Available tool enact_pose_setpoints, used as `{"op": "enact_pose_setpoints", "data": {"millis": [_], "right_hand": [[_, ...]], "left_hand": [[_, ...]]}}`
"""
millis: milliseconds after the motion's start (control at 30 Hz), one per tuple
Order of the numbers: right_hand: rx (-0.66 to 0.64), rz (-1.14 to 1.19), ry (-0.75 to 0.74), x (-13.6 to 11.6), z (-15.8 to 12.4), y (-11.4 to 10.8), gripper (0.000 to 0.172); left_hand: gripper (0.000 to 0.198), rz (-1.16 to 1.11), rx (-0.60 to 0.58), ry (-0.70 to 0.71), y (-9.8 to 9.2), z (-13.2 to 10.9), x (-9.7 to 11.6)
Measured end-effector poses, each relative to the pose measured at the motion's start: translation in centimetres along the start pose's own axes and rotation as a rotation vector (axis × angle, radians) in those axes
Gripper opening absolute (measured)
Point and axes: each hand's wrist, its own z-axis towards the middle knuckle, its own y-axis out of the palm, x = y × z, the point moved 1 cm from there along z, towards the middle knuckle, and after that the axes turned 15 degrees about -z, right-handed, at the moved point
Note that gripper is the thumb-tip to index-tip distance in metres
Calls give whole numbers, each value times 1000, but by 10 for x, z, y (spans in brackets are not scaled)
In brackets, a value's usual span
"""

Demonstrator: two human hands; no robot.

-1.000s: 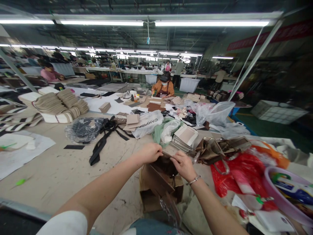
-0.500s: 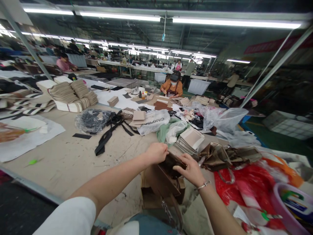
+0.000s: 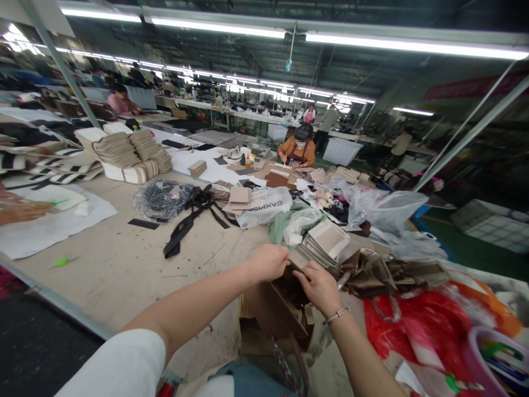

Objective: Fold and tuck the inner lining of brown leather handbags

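Observation:
A brown handbag stands at the table's near edge, its top opening gaping between my hands and a strap hanging down its near side. My left hand is closed on the far rim, fingers curled in a pinch. My right hand, a bracelet at its wrist, grips the same rim a little to the right, thumb on the inner side. Its fingertips are partly hidden behind the rim. The bag's dark inside shows below the right thumb.
Right of the bag lie crumpled brown bags, a red plastic bag and a purple basket. Beyond are stacked beige panels, a printed plastic bag and black straps. A co-worker's hand is at far left.
My right hand has shifted slightly along the rim toward my left hand, its fingers more closed. The left hand keeps its hold. The whole view has tilted and shifted a little.

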Motion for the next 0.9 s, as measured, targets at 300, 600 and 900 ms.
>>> {"op": "enact_pose_setpoints", "data": {"millis": [300,600,900], "right_hand": [[-63,-72,-3,-6,14,-6,35],[-30,-129,-76,-9,11,-9,39],[-32,-141,-19,-6,3,-9,38]], "left_hand": [[29,-163,38,64,-4,-6,-6],[75,-79,-134,-88,-31,-29,-29],[39,90,-23,132,-34,-21,-11]]}}
